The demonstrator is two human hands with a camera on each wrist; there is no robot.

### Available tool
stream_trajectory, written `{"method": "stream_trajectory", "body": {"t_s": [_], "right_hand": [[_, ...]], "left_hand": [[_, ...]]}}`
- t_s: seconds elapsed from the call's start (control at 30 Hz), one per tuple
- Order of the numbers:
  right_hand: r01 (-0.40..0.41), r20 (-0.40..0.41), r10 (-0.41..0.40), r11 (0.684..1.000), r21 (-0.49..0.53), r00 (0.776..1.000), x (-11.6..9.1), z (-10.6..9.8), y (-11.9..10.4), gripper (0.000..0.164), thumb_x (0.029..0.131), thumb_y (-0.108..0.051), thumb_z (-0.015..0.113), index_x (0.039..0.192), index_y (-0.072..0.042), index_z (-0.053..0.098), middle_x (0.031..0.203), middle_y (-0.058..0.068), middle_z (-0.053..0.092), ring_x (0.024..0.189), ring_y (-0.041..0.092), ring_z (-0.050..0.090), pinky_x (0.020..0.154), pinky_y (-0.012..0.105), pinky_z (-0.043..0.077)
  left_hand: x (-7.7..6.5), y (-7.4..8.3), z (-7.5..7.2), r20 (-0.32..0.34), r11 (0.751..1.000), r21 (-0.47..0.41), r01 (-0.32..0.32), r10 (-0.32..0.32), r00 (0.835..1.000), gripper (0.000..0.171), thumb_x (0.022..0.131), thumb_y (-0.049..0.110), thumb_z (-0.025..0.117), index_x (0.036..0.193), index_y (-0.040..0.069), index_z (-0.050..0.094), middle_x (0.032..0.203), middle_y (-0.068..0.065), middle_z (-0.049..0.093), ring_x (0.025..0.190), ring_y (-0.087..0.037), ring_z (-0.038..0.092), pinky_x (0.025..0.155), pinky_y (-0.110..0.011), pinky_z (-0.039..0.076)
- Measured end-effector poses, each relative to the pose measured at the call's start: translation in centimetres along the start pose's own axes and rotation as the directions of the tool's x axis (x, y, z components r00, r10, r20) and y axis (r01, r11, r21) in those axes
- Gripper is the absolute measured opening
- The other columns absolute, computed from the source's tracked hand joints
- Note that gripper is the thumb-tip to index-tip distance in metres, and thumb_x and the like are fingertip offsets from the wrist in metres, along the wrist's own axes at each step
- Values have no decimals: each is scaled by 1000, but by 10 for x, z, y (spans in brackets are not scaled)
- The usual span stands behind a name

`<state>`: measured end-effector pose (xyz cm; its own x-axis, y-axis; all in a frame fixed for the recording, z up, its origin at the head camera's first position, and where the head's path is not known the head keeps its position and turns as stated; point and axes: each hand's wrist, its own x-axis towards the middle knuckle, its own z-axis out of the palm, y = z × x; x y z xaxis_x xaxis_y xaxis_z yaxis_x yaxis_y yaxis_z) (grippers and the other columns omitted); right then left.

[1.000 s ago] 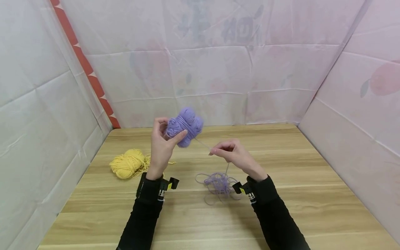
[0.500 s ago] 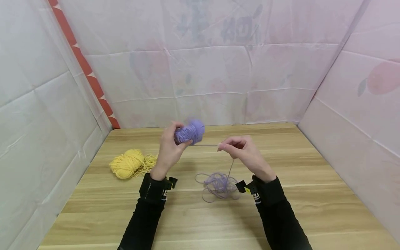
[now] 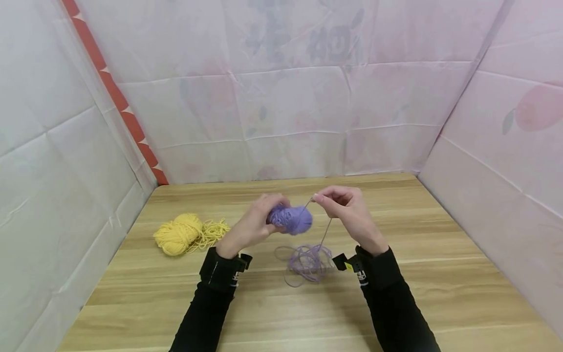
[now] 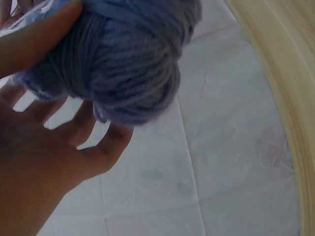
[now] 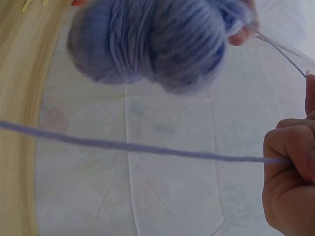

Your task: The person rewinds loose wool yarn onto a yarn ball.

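mid-frame, the left hand (image 3: 251,226) grips the purple yarn ball (image 3: 292,220), seemingly to steady it, while the right hand (image 3: 349,213), just to its right, pinches the strand (image 3: 326,232), likely for tension, above loose purple loops (image 3: 310,264) on the counter (image 3: 281,320) at lower centre

Back wall (image 3: 299,107): whitish-pink sheet at 12 o'clock, creased, faintly printed
Left wall (image 3: 44,186): white sheet at 9 o'clock
Red strip (image 3: 103,76): slanting at 10 o'clock, white-notched
Right wall (image 3: 488,156): pinkish sheet at 3 o'clock, with a fruit print (image 3: 538,108)
Table (image 3: 440,298): pale wood grain at 6 o'clock
Light: soft
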<state>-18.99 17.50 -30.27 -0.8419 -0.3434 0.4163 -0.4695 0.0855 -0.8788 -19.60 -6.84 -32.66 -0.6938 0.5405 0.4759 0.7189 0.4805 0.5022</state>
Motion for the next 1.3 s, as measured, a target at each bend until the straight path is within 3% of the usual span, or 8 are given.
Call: {"method": "stream_trajectory", "body": {"t_s": [0.17, 0.3, 0.53, 0.73, 0.9, 1.0, 1.1, 1.3], "right_hand": [[-3, -23, 2, 999, -32, 1000, 5, 2, 6, 19, 94, -19, 63, 99, -2, 69, 62, -4, 36, 55, 15, 31, 52, 28, 27], [-20, -29, 20, 1000, -22, 999, 10, 4, 14, 19, 94, -20, 63, 99, -2, 68, 60, -5, 35, 52, 15, 30, 50, 28, 25], [-74, 10, 75, 996, -50, 997, 18, 11, 31, 26, 94, -19, 63, 100, 6, 66, 58, -8, 42, 50, 10, 33, 46, 25, 26], [-119, 45, 119, 993, -1, 992, 20, 22, 40, 10, 92, -8, 62, 96, -4, 69, 80, -11, 68, 72, 6, 60, 64, 21, 50], [-124, 62, 121, 991, 45, 991, 19, 29, 45, 25, 88, 4, 53, 75, -16, 60, 67, -10, 53, 59, 4, 47, 54, 20, 42], [-129, 77, 125, 990, 49, 989, 19, 31, 47, 28, 90, 3, 49, 67, -12, 47, 59, -9, 39, 51, 6, 34, 49, 22, 29], [-127, 94, 123, 991, 30, 988, 19, 31, 47, 22, 94, -3, 53, 72, -4, 55, 54, -8, 33, 47, 7, 28, 47, 24, 24], [-147, 132, 153, 988, -53, 979, 18, 28, 38, 21, 96, -20, 59, 99, -3, 71, 63, -7, 47, 49, 7, 31, 45, 21, 26]], "left_hand": [[-2, 2, -2, 119, 991, -119, -65, 79, 990, 46, 71, -6, 77, 111, 9, 58, 112, -6, 65, 108, -21, 59, 97, -33, 50], [-3, 4, -5, 142, 966, -236, -102, 138, 980, 46, 72, -5, 77, 112, 9, 58, 115, -5, 65, 110, -18, 59, 99, -30, 50], [-7, 8, -15, 159, 903, -429, -37, 116, 980, 46, 76, -1, 77, 115, 12, 56, 121, -6, 61, 113, -19, 57, 97, -34, 52], [-9, 10, -23, 57, 844, -537, 1, 36, 998, 50, 76, -5, 76, 118, 7, 51, 123, -12, 55, 112, -24, 57, 90, -37, 56], [-10, 11, -26, -52, 767, -641, 18, -66, 996, 51, 77, -10, 72, 118, 3, 45, 122, -19, 55, 105, -24, 62, 82, -42, 59], [-11, 12, -27, -107, 727, -684, 54, -174, 979, 50, 80, -7, 71, 119, 7, 44, 120, -19, 57, 104, -21, 63, 87, -42, 57], [-11, 12, -28, -184, 713, -698, 68, -270, 945, 48, 82, -4, 71, 118, 8, 42, 118, -17, 59, 104, -18, 63, 89, -40, 56], [-8, 10, -28, -360, 746, -663, 51, -378, 853, 45, 83, -4, 71, 116, 2, 41, 111, -12, 56, 100, -17, 60, 85, -32, 57]]}}
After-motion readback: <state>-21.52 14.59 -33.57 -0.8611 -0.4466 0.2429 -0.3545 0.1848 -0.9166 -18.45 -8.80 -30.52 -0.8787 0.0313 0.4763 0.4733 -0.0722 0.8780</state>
